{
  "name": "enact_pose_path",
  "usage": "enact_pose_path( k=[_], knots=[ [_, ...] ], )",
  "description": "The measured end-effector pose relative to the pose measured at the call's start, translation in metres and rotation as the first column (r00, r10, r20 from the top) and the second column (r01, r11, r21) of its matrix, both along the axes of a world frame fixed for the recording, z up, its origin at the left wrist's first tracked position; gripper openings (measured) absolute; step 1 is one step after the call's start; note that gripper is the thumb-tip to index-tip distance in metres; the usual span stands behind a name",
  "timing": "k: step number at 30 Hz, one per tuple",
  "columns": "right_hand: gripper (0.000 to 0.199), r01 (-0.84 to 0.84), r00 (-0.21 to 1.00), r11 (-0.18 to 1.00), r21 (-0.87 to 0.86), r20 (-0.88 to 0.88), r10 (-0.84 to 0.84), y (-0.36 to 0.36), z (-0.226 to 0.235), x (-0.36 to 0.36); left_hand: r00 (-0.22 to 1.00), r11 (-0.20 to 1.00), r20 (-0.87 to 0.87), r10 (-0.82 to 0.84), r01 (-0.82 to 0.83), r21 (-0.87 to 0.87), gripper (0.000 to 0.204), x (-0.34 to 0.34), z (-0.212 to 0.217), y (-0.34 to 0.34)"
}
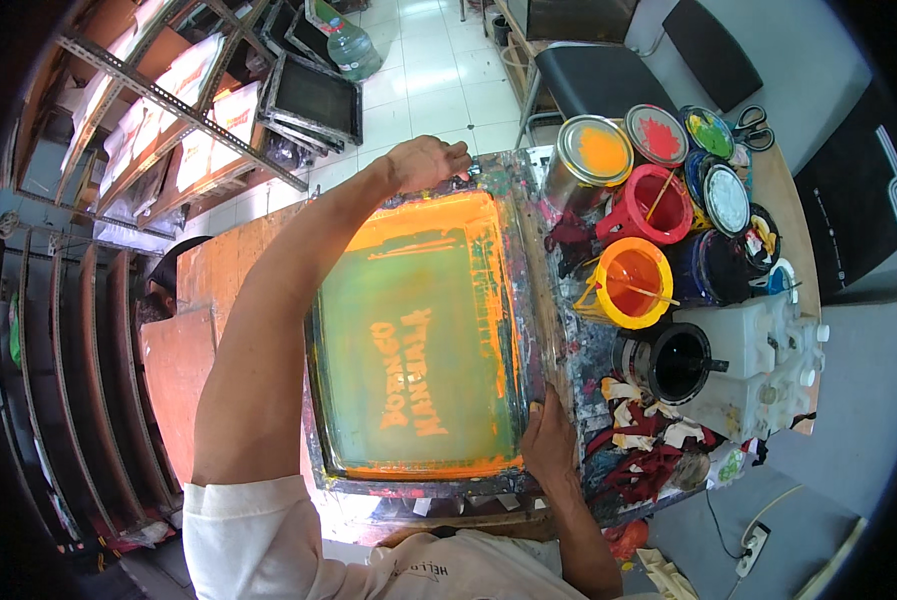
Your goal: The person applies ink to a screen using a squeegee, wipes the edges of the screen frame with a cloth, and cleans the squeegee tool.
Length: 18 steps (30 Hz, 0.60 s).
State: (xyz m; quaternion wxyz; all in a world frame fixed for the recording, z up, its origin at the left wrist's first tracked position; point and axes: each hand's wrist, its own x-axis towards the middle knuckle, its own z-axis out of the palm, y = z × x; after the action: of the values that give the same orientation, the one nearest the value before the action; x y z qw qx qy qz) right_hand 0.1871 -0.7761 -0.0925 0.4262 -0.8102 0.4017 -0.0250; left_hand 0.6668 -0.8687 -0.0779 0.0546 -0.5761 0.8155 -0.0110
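A screen-printing frame [528, 290] with a green mesh lies flat before me, smeared with orange ink along its far and near edges and bearing an orange lettered stencil in the middle. My left hand [426, 162] reaches across to the frame's far edge and grips it there. My right hand [550, 440] rests on the near right corner of the frame, fingers pressed on its paint-stained rail.
To the right stand several open ink pots: a yellow bucket [632, 282] of orange ink with a stick, a red tub [658, 204], a black can [676, 362], lidded tins [596, 152] and a white jug [768, 350]. Stained rags [648, 450] lie nearby. Racks of screens [188, 120] stand left.
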Motion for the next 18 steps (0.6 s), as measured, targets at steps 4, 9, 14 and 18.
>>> enact_pose_path(
  k=[4, 9, 14, 18],
  knots=[
    [0.049, -0.002, 1.000, 1.000, -0.019, 0.014, 0.002, 0.001, -0.003, -0.001, 0.837, 0.853, -0.218, 0.502, -0.520, -0.034, 0.023, -0.027, -0.018, -0.007],
    [0.045, -0.024, 0.999, 0.995, -0.096, 0.026, 0.027, 0.000, 0.002, 0.000, -0.312, 0.270, -0.585, 0.748, -0.663, 0.698, 0.043, -0.033, -0.014, -0.028],
    [0.045, -0.004, 1.000, 0.999, -0.047, 0.024, 0.005, 0.002, -0.003, -0.001, -0.751, 0.423, -0.613, 0.245, -0.486, 0.765, 0.055, -0.062, -0.006, 0.003],
    [0.045, -0.017, 0.994, 0.986, -0.167, 0.102, 0.035, 0.002, -0.007, -0.001, -0.759, 0.399, -0.641, 0.114, -0.555, 0.729, 0.064, -0.082, -0.014, 0.021]
  ],
)
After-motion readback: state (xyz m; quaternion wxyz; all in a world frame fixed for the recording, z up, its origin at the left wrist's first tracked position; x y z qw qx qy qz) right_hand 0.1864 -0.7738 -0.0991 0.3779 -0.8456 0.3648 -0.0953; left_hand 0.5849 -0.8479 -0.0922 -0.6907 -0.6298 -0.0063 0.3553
